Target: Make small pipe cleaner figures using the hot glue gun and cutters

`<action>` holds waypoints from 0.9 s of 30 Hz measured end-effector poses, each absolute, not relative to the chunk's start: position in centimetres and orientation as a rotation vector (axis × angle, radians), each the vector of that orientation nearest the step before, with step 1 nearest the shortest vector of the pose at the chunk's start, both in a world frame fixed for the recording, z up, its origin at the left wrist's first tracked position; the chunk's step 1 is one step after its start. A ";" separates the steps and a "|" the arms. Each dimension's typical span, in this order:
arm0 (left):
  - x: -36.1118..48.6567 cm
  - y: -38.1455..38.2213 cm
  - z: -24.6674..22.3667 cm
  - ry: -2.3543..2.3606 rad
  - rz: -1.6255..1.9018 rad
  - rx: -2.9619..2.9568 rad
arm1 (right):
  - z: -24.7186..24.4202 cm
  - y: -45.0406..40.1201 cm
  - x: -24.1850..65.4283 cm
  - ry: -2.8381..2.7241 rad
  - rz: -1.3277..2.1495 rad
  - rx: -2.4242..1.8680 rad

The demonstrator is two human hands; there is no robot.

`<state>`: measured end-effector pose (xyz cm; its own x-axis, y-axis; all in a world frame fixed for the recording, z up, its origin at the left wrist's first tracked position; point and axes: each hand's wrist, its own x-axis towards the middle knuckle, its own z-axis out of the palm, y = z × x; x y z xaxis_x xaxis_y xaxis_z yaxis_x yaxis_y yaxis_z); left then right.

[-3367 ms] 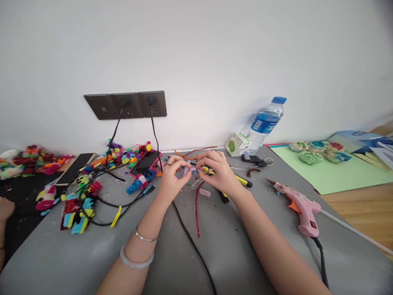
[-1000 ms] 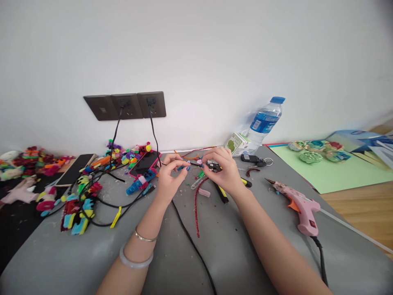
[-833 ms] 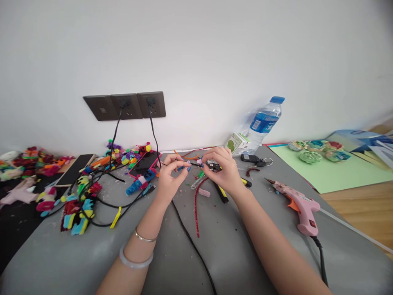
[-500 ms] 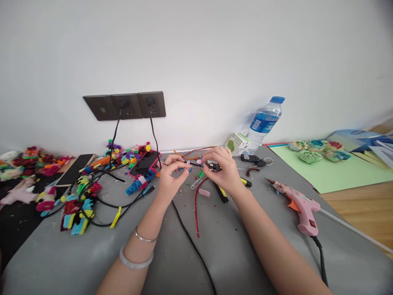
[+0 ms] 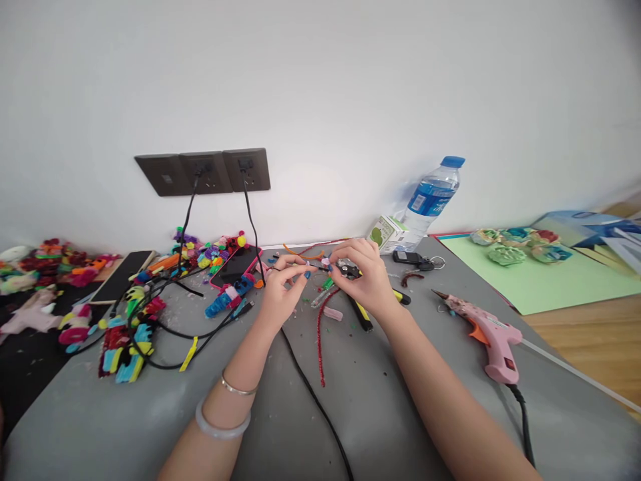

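Between my two hands runs a thin dark strand [image 5: 319, 267], level above the grey table. My left hand [image 5: 286, 288] pinches its left end between thumb and fingertips. The thumb and index finger of my right hand [image 5: 361, 277] close on the right end. Behind the right hand are black-and-yellow pliers [image 5: 361, 314], their jaws partly covered by the fingers. Below the hands lie a red tinsel stem [image 5: 320, 341], a small pink piece [image 5: 333, 313] and a green glittery stem [image 5: 324, 294]. An orange stem [image 5: 305, 256] curves behind them.
A pink glue gun [image 5: 493, 334] lies at the right, its cord trailing forward. A water bottle [image 5: 431, 200] and small carton [image 5: 385, 234] stand by the wall. Fuzzy colourful figures [image 5: 133, 334], black cables [image 5: 170, 366] and phones [image 5: 123, 277] crowd the left. Green paper [image 5: 531, 287] holds crinkled flowers.
My left hand has shifted very slightly, and more of the dark strand shows between the hands. The right hand stays nearly where it was.
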<state>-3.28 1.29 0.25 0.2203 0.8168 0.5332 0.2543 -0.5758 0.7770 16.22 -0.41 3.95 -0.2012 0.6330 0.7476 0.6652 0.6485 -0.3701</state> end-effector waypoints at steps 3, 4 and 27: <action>-3.2 1.3 0.2 0.993 1.348 1.953 | 3.8 -0.4 16.2 -1.893 -0.042 -1.028; -3.2 1.3 0.2 1.001 1.352 1.945 | 3.8 -0.4 16.2 -1.892 -0.041 -1.028; -2.9 1.0 0.5 1.082 1.400 1.808 | 4.0 -0.4 16.2 -1.873 -0.064 -1.057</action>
<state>-2.95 1.03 0.48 0.1100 0.8737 0.4739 0.2384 -0.4861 0.8408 16.21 -0.41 3.98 -0.1752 0.6374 0.7503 0.6875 0.6248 -0.3703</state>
